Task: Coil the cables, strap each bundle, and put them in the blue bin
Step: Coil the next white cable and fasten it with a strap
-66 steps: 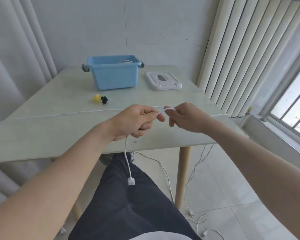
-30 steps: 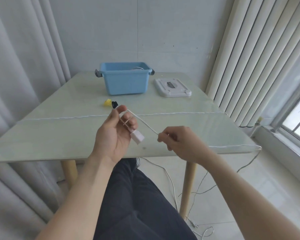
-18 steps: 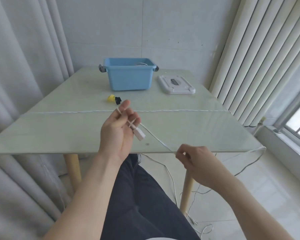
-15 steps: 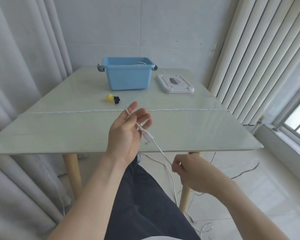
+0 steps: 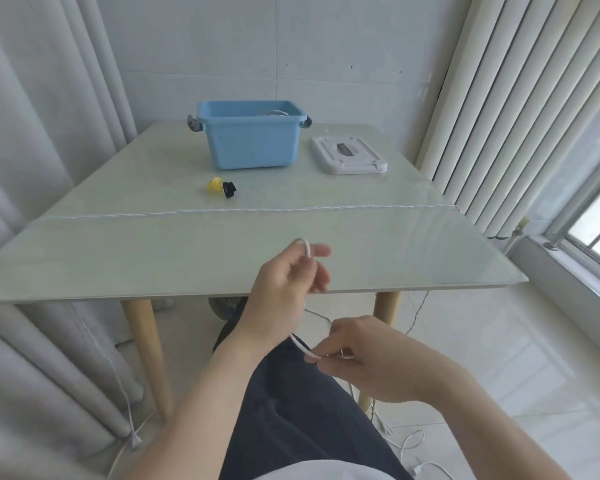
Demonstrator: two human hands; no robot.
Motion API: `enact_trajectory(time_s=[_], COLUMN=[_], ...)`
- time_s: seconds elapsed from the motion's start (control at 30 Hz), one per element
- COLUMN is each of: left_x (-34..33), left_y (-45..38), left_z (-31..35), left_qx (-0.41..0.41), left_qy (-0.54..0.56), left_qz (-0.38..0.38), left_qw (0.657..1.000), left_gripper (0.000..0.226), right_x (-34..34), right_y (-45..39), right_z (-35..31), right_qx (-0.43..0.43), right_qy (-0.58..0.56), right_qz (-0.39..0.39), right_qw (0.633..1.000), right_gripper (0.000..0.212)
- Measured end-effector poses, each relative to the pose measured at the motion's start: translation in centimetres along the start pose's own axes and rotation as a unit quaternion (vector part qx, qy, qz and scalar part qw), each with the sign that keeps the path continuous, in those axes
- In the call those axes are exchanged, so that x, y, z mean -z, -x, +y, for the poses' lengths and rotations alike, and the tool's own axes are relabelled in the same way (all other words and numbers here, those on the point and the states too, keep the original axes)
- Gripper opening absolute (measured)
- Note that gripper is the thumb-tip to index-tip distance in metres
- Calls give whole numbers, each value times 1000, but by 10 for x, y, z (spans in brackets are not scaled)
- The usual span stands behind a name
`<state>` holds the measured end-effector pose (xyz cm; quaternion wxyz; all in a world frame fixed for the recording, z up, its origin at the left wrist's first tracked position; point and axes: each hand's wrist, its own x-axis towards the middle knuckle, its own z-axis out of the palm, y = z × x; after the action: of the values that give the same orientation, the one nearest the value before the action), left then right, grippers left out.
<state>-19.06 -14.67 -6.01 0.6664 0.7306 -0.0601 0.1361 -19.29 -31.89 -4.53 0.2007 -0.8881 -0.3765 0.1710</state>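
Observation:
A thin white cable loops over the raised fingers of my left hand, which is held just in front of the table's near edge. The cable runs down behind that hand to my right hand, which pinches it below the table edge, above my lap. More white cable trails on the floor. The blue bin stands at the back of the table with something pale partly visible inside. Yellow and black straps lie in front of the bin.
A white bin lid lies right of the bin. The glass-topped table has a seam across its middle. Curtains hang on the left, vertical blinds and a window on the right. Wooden table legs stand near my knees.
My right hand has moved down and back toward my lap, pulling the cable round my left hand. The white plug seen at my left fingers is out of sight.

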Motion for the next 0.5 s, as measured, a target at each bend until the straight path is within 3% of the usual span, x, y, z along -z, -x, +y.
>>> enact_trajectory(time_s=[0.07,0.17,0.23,0.3,0.43,0.5], left_x=[-1,2,5,11,22,21], left_y=[9,22,26,27,25,25], left_z=[-3,-7,-8,-5,-3,-6], left_qx=[31,114,149,179,211,229], left_qy=[-109,-156,-115,-3,252,337], left_qz=[-88,-176,-194,-214,-274,-263], left_qw=[990,965,963,960,904,875], left_gripper=[27,28,33,36,24,27], right_x=[3,8,12,14,-4,-17], right_y=[-1,0,0,-2,-14,-20], right_z=[2,8,12,22,28,22], right_qx=[5,-30,-67,-77,40,75], right_qy=[-57,-97,-120,-160,-257,-338], right_qz=[63,201,264,297,202,164], right_qw=[996,974,955,938,944,924], right_gripper=[15,2,18,33,24,30])
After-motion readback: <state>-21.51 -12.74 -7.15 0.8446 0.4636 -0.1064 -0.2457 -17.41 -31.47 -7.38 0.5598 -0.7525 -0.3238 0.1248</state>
